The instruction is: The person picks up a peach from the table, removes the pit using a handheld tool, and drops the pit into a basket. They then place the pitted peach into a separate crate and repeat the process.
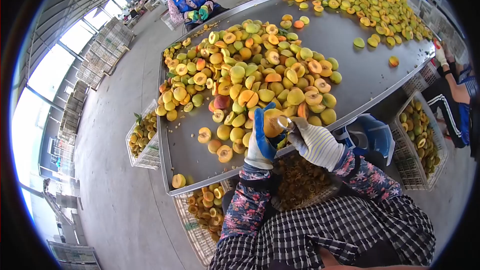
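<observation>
The left hand wears a blue-and-white work glove. It is raised with the blue thumb pointing up and the fingers curled round a yellow-orange peach. The right hand, in a white knit glove, sits just beside it, fingers pinched on a small shiny metal tool set against the fruit. Both hands are close together over the near edge of the grey metal table. The left forearm stands near upright in a dark floral-print sleeve. The right forearm slants in from lower right, same sleeve. Glove cuffs cover the wrists. Elbows bent, arms close to the torso.
</observation>
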{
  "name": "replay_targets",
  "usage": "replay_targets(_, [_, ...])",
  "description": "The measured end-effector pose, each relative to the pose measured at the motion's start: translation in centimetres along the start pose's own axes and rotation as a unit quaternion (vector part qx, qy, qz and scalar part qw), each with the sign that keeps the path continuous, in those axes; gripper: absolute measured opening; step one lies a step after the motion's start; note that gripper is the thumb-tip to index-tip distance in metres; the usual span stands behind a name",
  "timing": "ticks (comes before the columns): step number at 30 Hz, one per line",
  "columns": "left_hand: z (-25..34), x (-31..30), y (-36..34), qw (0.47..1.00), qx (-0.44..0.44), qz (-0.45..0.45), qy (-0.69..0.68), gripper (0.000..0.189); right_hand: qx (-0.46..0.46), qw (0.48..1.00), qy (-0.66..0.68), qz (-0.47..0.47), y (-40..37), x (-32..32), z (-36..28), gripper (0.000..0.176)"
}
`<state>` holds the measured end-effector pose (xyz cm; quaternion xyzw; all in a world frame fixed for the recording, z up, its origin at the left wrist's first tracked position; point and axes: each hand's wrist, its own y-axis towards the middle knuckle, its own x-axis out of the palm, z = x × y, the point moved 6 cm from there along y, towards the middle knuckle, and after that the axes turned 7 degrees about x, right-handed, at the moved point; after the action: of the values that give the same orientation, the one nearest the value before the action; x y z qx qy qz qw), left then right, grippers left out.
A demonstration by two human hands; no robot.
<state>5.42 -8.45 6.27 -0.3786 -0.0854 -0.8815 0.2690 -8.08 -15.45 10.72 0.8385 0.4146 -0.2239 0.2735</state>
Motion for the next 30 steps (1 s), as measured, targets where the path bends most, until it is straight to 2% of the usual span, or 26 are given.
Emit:
replay_targets(3, [-1.0, -1.1, 0.4, 0.997, 0.069, 0.014, 0.017, 0.052, -0.023, 0.993, -0.106, 0.039, 0.1, 1.0, -0.3, 0.026])
replay_targets(4, [-1.1, -1.0, 0.5, 0.997, 0.074, -0.017, 0.028, 0.051, -0.025, 0.991, -0.128, 0.041, 0.2, 1.2, -0.6, 0.025])
replay_targets(5, [-0.4, -1.1, 0.4, 0.971, 0.142, -0.029, 0.192, 0.046, -0.026, 0.990, -0.131, 0.048, 0.3, 1.4, -0.5, 0.025])
replay_targets(6, [0.8, -0.1, -0.2, 0.913, 0.204, -0.040, 0.351, 0.045, -0.026, 0.989, -0.133, 0.055, 0.3, 1.9, -0.2, 0.025])
replay_targets(7, [1.3, 0.8, -0.8, 0.827, 0.260, -0.049, 0.497, 0.046, -0.024, 0.989, -0.136, 0.061, 0.3, 2.2, 0.1, 0.025])
replay_targets(8, [0.5, -0.5, -0.5, 0.778, 0.294, -0.049, 0.553, 0.046, -0.012, 0.989, -0.141, 0.040, 0.3, 2.8, 0.5, 0.025])
replay_targets(10, [0.2, -1.3, -0.3, 0.818, 0.274, -0.040, 0.504, 0.045, 0.025, 0.988, -0.150, -0.019, 0.3, 3.1, 0.6, 0.026])
replay_targets(12, [0.5, -1.2, -0.3, 0.812, 0.280, -0.034, 0.511, 0.047, 0.027, 0.987, -0.152, -0.043, 0.4, 3.4, 0.9, 0.027])
replay_targets(14, [1.4, -0.2, -0.8, 0.758, 0.309, -0.033, 0.573, 0.050, 0.001, 0.989, -0.145, -0.032, 0.2, 3.8, 1.4, 0.026])
replay_targets(17, [1.1, -0.9, -0.5, 0.834, 0.228, -0.024, 0.503, 0.055, -0.007, 0.991, -0.123, -0.052, 0.0, 4.2, 2.0, 0.026])
replay_targets(18, [0.0, -2.2, -0.1, 0.948, 0.051, 0.043, 0.311, 0.059, -0.023, 0.996, -0.062, -0.056, -0.2, 4.7, 2.6, 0.027])
replay_targets(21, [-0.3, -3.0, 0.2, 0.972, 0.042, 0.045, 0.227, 0.060, -0.062, 0.994, 0.077, -0.050, -0.3, 6.2, 3.9, 0.024])
replay_targets(22, [0.1, -2.2, 0.0, 0.980, 0.086, 0.040, 0.175, 0.058, -0.073, 0.992, -0.002, -0.107, -0.6, 6.5, 3.6, 0.023])
replay_targets(23, [0.5, -2.3, 0.0, 0.941, 0.189, 0.022, 0.279, 0.058, 0.077, 0.977, 0.119, -0.160, -0.7, 6.5, 4.7, 0.023])
replay_targets(24, [0.3, -2.7, 0.0, 0.881, 0.289, 0.003, 0.375, 0.058, 0.221, 0.923, 0.235, -0.208, -0.5, 5.5, 3.1, 0.023])
replay_targets(25, [0.5, -2.0, -0.4, 0.859, 0.321, 0.010, 0.398, 0.059, 0.355, 0.833, 0.341, -0.251, -1.1, 5.5, 2.4, 0.022])
replay_targets(27, [0.7, -0.6, -1.2, 0.811, 0.381, 0.029, 0.442, 0.061, 0.263, 0.880, 0.327, -0.223, -0.9, 6.5, 3.1, 0.021])
replay_targets(28, [0.3, -2.1, -0.6, 0.878, 0.320, 0.060, 0.351, 0.061, 0.217, 0.899, 0.319, -0.208, -1.0, 7.3, 3.8, 0.020])
replay_targets(30, [-0.7, -3.7, -0.2, 0.960, 0.186, 0.092, 0.186, 0.058, 0.162, 0.935, 0.228, -0.217, -1.1, 8.8, 5.5, 0.018])
